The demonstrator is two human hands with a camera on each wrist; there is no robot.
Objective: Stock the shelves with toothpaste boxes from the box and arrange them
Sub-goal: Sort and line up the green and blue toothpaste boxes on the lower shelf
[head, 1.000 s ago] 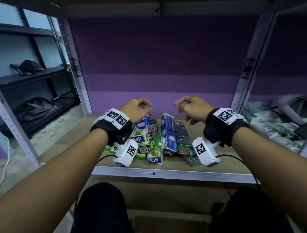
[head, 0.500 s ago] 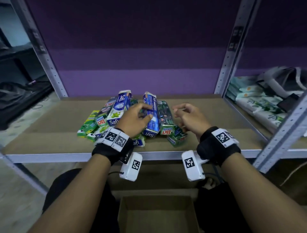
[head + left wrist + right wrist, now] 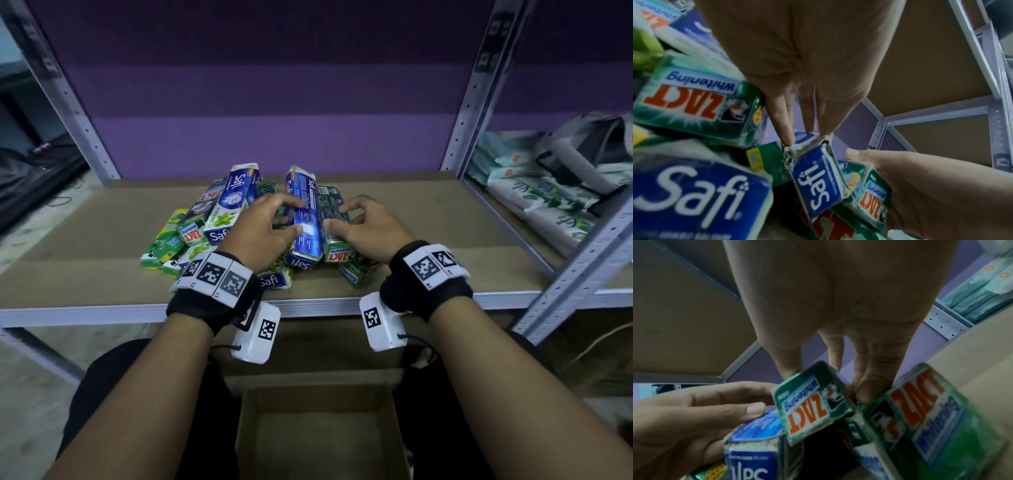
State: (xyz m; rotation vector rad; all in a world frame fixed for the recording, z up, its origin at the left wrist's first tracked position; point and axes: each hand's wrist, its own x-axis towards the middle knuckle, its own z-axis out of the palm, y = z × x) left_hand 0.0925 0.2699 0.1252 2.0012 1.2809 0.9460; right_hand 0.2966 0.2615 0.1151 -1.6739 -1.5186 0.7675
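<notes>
A heap of toothpaste boxes (image 3: 219, 226), blue Safi and green ZACT, lies on the brown shelf board (image 3: 428, 222). My left hand (image 3: 274, 222) grips the long blue Safi box (image 3: 305, 205) on top of the heap, thumb on its near part; the left wrist view shows its fingertips (image 3: 786, 138) on that box (image 3: 816, 181). My right hand (image 3: 356, 222) pinches the green ZACT box (image 3: 330, 202) right beside it, seen in the right wrist view as thumb and fingers round the box (image 3: 809, 405). The cardboard box (image 3: 318, 445) stands open on the floor below, nothing visible inside.
The shelf's metal front rail (image 3: 102, 313) runs under my wrists. Grey uprights (image 3: 479, 85) frame the bay, with a purple wall behind. Pale packets (image 3: 548, 205) fill the shelf to the right. Bare board lies left and right of the heap.
Both hands came down from above the heap. The left hand has taken hold of the blue Safi box and the right hand of the green ZACT box.
</notes>
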